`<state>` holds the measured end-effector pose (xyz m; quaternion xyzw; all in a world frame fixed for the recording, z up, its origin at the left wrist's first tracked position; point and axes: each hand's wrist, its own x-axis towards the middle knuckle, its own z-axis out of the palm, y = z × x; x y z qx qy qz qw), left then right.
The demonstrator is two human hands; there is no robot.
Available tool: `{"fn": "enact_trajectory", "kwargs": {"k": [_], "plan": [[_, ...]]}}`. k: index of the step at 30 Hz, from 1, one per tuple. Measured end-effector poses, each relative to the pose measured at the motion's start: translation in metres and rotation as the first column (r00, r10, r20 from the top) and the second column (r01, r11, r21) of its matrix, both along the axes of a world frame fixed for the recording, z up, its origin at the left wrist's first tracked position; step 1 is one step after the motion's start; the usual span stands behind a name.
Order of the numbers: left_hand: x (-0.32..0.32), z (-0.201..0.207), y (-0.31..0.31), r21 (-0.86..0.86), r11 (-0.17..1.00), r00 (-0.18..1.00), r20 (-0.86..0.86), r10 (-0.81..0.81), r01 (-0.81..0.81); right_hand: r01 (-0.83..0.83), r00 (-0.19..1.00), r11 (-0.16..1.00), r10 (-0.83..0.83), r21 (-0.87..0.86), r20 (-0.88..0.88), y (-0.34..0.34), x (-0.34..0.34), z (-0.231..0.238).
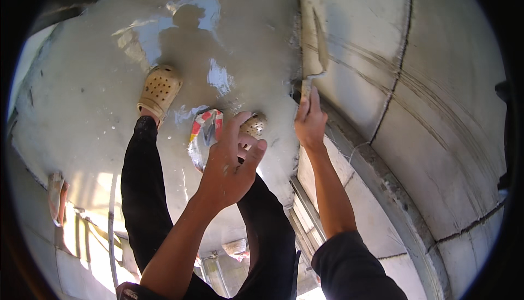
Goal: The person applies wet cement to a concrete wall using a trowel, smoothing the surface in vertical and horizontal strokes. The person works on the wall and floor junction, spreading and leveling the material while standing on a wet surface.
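Two bare hands reach out over a smooth grey floor [71,114], seen from the wearer's head. The right hand [311,122] holds a trowel [321,49], thumb and fingers closed on its handle. The slim, pointed blade aims away from the wearer, in front of a wall [360,21] of pale panels that spreads to the trowel's right, with dark joints and long brownish streaks. Whether blade and wall touch cannot be told.

To the left of the trowel and nearer the wearer, the left hand [229,166] is spread, thumb apart from the fingers, with nothing visible in its grasp. Just beside that hand, also left of the trowel, is a bag-like thing [216,117] patterned in red, yellow and white; whether the fingers touch it is unclear.

A tan clog with holes [160,87] is on the wearer's left foot, well to the trowel's left. The other clog [254,124], partly hidden by the left hand, is closer to the trowel. Farther left of the trowel than the left hand, shiny patches on the floor mirror a dark human outline [188,40].
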<state>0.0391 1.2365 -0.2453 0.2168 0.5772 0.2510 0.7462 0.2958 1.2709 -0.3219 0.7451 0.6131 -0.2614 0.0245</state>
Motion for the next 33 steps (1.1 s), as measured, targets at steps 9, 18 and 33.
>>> {"fn": "enact_trajectory", "kwargs": {"k": [9,18,33], "plan": [[-0.003,0.000,-0.001,-0.046,0.997,0.998,-0.005,0.069,-0.069,-0.079,0.997,0.985,0.076,0.154,0.028,0.010,0.002,-0.023],[-0.007,-0.003,0.001,-0.048,0.994,0.995,-0.011,0.097,-0.097,-0.083,0.996,0.980,0.079,0.184,0.028,0.018,-0.003,-0.020],[-0.018,-0.003,0.016,-0.053,0.993,0.995,0.009,0.102,-0.102,-0.055,0.994,0.992,0.045,0.110,0.095,0.022,0.000,-0.031]]}}
